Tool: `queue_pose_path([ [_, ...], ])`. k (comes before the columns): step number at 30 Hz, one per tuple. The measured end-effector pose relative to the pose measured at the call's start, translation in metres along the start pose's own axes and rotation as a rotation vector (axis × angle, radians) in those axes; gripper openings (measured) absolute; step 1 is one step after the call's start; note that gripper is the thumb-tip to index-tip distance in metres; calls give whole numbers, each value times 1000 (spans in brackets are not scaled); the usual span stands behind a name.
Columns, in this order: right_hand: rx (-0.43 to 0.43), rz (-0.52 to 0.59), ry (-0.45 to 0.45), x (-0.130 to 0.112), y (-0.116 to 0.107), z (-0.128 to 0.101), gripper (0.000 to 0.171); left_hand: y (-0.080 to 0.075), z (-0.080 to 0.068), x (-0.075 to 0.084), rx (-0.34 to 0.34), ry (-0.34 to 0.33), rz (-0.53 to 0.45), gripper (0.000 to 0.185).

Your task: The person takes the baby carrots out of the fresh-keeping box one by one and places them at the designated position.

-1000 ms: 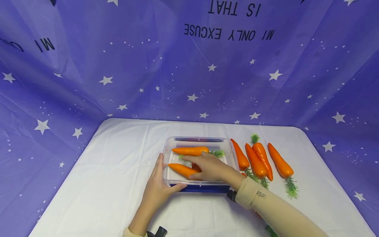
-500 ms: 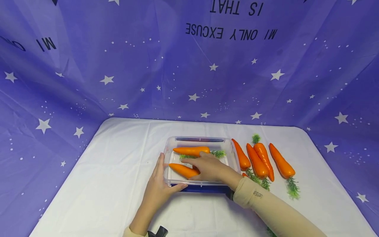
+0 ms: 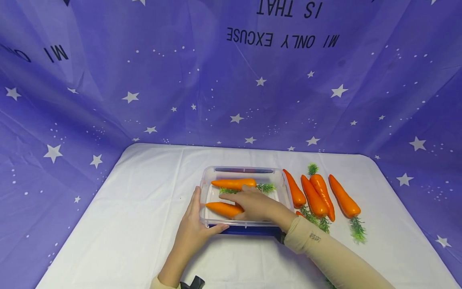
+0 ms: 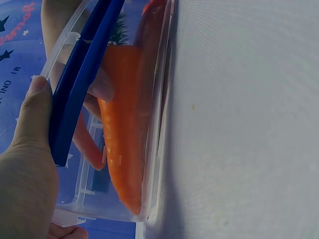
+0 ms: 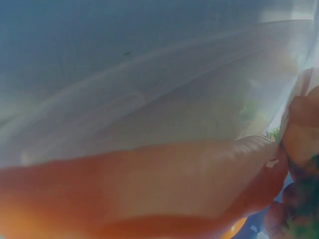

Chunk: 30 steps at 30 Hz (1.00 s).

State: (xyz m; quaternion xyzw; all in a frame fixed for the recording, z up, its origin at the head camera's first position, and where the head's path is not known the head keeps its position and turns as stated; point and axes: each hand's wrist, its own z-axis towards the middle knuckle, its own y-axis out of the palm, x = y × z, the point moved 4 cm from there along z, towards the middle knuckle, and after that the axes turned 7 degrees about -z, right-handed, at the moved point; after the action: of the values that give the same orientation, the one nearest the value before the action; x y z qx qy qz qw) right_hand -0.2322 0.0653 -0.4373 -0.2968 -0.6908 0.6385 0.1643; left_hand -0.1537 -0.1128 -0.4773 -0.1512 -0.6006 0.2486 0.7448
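Note:
A clear plastic box (image 3: 244,170) with a blue latch (image 3: 245,230) stands mid-table. Two orange carrots lie inside: a far one (image 3: 234,184) and a near one (image 3: 221,208). My right hand (image 3: 254,204) reaches into the box and grips the near carrot's thick end, forefinger pointing left. My left hand (image 3: 193,226) rests against the box's near left corner, fingers straight along the side wall. Its thumb lies on the front latch. The left wrist view shows that thumb (image 4: 32,114) on the latch (image 4: 79,84), with the near carrot (image 4: 124,149) behind the wall. The right wrist view is filled by a blurred carrot (image 5: 149,179).
Several more carrots with green tops lie side by side on the white cloth (image 3: 144,208) right of the box, from one beside the box (image 3: 294,194) to the farthest right (image 3: 344,196). A purple starred backdrop (image 3: 108,80) encloses the table on three sides.
The near carrot has sunk slightly, its tip now lower toward the box floor. My right hand shifted a little with it. The left hand stays put.

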Motion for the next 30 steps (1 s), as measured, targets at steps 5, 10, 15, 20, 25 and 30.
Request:
queue_pose_path([
  [5,13,-6,-22,1,-3,-3,67,-1,0,1,-4,-5,6,133],
  [10,6,27,4,4,-6,-6,69,0,1,1,-9,-5,9,134],
  [15,26,103,76,10,-11,-9,71,0,0,0,-7,-11,9,135],
  [20,61,169,136,16,-19,-13,70,-1,0,0,-8,-19,6,136],
  [25,98,234,179,20,-27,-15,72,0,1,0,-4,-12,8,136],
  [30,154,297,190,25,-33,-16,74,0,1,0,-2,-2,-4,135],
])
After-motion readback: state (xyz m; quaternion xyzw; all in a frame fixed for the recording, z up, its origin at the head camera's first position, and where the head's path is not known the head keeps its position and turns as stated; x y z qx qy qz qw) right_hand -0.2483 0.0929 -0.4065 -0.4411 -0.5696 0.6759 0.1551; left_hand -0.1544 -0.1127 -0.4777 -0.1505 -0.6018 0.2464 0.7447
